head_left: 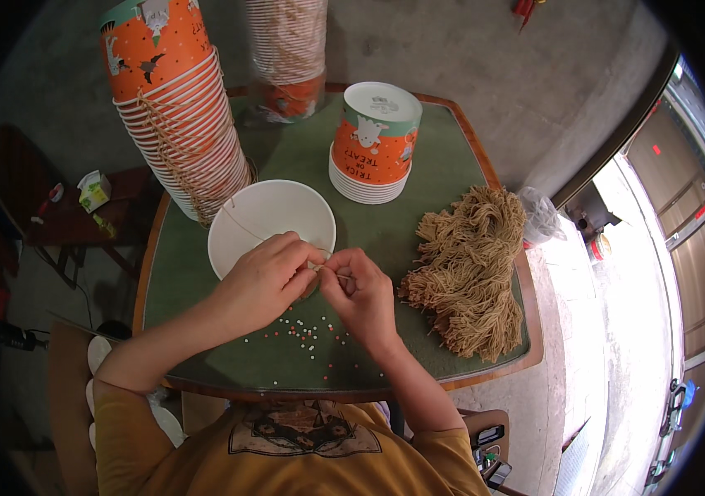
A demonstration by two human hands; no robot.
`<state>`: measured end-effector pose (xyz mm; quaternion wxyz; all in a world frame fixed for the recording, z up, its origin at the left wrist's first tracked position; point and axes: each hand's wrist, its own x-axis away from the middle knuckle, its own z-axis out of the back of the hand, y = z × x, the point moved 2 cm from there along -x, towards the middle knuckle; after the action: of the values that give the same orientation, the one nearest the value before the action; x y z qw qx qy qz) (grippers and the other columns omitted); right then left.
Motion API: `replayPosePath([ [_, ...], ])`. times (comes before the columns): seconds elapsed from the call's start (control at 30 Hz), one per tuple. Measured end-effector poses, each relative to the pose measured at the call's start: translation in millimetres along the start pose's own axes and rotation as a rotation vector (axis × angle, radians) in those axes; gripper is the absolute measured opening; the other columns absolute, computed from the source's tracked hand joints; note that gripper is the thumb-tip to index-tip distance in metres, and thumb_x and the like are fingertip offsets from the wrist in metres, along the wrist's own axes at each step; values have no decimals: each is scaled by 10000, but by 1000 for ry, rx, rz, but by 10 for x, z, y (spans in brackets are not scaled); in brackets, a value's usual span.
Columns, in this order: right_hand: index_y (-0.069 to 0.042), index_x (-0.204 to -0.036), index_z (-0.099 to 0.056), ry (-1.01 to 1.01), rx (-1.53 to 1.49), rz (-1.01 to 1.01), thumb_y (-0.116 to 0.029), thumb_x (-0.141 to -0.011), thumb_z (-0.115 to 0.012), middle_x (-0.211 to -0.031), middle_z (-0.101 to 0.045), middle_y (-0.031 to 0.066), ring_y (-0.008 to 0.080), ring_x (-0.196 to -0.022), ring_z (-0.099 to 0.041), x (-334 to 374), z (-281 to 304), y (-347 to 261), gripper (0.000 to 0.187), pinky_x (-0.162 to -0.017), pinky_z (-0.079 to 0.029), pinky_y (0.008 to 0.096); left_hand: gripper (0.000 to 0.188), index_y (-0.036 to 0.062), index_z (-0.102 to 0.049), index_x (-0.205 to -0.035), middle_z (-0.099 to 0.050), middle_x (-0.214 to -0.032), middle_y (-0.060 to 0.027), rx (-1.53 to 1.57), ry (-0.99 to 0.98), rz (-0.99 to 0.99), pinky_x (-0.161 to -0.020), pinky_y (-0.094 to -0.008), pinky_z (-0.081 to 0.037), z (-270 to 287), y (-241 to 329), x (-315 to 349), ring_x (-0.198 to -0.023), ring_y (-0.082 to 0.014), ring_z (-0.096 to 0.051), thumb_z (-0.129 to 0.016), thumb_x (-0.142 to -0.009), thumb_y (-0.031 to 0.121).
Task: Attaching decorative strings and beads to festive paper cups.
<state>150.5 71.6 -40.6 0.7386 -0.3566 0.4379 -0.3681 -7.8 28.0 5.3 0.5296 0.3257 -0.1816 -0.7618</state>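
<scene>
Over the near part of the green table, my left hand (265, 277) and my right hand (365, 289) meet with fingertips pinched together. Both grip a thin tan cord (245, 226), which runs from the far rim of a white paper bucket (263, 205) to my fingers. The bucket's open mouth faces me, and my left hand covers part of its near rim. What exactly sits between the fingertips is too small to make out. Just below my hands, small white and red beads (304, 334) lie scattered on the tabletop (228, 351).
At the left a tall stack of orange paper buckets (179, 116) leans, cords hanging from it. Another wrapped stack (286, 50) stands behind. Upturned buckets (375, 149) sit at the far middle. A bundle of tan cords (472, 277) covers the table's right side.
</scene>
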Motion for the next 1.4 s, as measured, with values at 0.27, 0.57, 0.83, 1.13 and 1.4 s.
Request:
replayPosePath([
  [0.27, -49, -868, -573, -10, 13, -3, -82, -829, -700, -730, -595, 60, 186, -616, -567, 15, 6, -20, 137, -568, -475, 313, 78, 3, -580, -939, -624, -853, -97, 68, 13, 163, -662, -323, -500, -4, 17, 0, -741, -212, -634, -612, -888, 52],
  [0.57, -39, -888, -582, -24, 9, 8, -86, -849, -694, -764, -623, 75, 179, -626, -622, 33, 11, -30, 128, -569, -500, 297, 64, 1, -529, -913, -608, -795, -79, 290, 40, 241, -580, -305, -474, -56, -46, -2, -655, -158, -596, -577, -903, 40],
  [0.83, -27, -902, -576, -44, -119, -21, -64, -870, -656, -759, -641, 76, 152, -617, -623, 43, 3, 8, 94, -573, -500, 280, 46, 11, -520, -914, -574, -764, -23, 484, 10, 305, -531, -251, -439, -71, -80, -22, -640, -76, -536, -565, -916, 22],
  [1.13, -28, -913, -582, -31, -155, -31, -74, -880, -644, -745, -634, 77, 155, -606, -595, 46, -8, 88, 84, -565, -478, 277, 46, 29, -526, -928, -523, -751, 19, 606, -78, 402, -504, -224, -384, -68, -176, -24, -609, -44, -464, -546, -941, 69],
  [1.4, -33, -910, -583, -16, -70, -2, -61, -858, -669, -762, -619, 84, 189, -624, -609, 59, 2, 7, 105, -581, -497, 301, 61, 21, -527, -944, -539, -794, 8, 627, -78, 415, -523, -232, -406, -105, -239, -7, -647, -47, -479, -548, -949, 79],
])
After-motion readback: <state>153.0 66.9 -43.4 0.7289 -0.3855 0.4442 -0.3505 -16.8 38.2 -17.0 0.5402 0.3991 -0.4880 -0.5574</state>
